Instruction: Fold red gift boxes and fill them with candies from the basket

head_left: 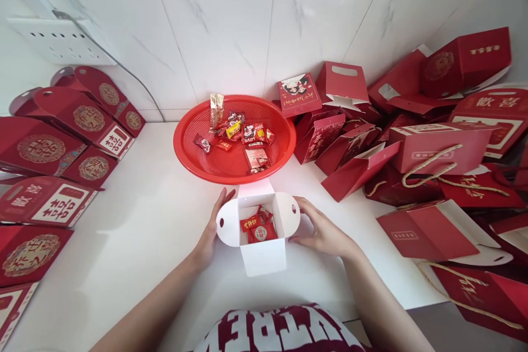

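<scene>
A small candy box [263, 259] stands in front of me with its top flaps folded outward, their white insides showing. Several red wrapped candies [262, 225] lie inside it. My left hand [209, 231] holds the box from the left, its fingers partly hidden behind the rounded left flap. From the right, my right hand [319, 228] grips the box by the other rounded flap, thumb and fingers curved around its side. Just behind the box sits a red plastic basket [187, 157] holding loose candies [234, 130] and a gold-wrapped stick [216, 111].
Along the left edge, filled-out red boxes [41, 147] stand in rows. A heap of red gift boxes [424, 231], some with rope handles, covers the right side. A tiled wall [231, 27] rises behind, with a power strip [61, 41] and grey cable [124, 71] at left.
</scene>
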### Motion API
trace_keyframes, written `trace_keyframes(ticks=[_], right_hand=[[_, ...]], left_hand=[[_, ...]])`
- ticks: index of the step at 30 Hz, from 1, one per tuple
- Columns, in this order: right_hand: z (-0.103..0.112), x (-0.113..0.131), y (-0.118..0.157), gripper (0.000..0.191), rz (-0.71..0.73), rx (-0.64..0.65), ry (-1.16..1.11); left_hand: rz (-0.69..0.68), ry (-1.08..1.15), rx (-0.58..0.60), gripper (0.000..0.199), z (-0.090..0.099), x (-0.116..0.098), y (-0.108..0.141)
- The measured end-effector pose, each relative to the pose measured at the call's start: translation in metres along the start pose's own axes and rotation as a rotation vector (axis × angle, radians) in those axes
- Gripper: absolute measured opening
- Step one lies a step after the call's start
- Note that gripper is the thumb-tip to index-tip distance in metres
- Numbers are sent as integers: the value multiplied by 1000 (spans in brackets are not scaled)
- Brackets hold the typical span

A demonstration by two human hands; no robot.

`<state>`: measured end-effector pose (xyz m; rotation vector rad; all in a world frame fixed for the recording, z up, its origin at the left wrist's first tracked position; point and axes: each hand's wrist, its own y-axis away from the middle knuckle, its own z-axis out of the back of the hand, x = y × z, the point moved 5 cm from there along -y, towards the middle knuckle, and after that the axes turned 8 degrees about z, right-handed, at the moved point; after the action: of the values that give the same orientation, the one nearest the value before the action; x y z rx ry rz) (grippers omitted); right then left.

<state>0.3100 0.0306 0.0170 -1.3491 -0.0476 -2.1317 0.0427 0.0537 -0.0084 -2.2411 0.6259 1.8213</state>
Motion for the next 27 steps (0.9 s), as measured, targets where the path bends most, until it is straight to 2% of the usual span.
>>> trace_keyframes(ticks=[3,6,10,16,21,24,27], right_hand=[[-13,5,-4,95,36,49,-23],[-21,11,-9,103,77,52,-73],[-24,16,-10,102,118,-4,-160],[-19,14,-7,96,101,-36,-230],[-24,10,-5,97,30,-91,-317],[-29,9,-6,81,-52,-171,-325],[-33,14,-10,68,-81,-178,-336]], left_hand=[[117,149,-65,62,7,6,3],[78,240,-31,63,2,0,5],[35,252,9,64,-4,-7,5],[-45,-6,18,67,1,-5,0],[-80,-95,45,58,-9,-6,1],[-140,-242,92,54,-16,-12,3],[-247,-395,153,49,-21,-18,4]])
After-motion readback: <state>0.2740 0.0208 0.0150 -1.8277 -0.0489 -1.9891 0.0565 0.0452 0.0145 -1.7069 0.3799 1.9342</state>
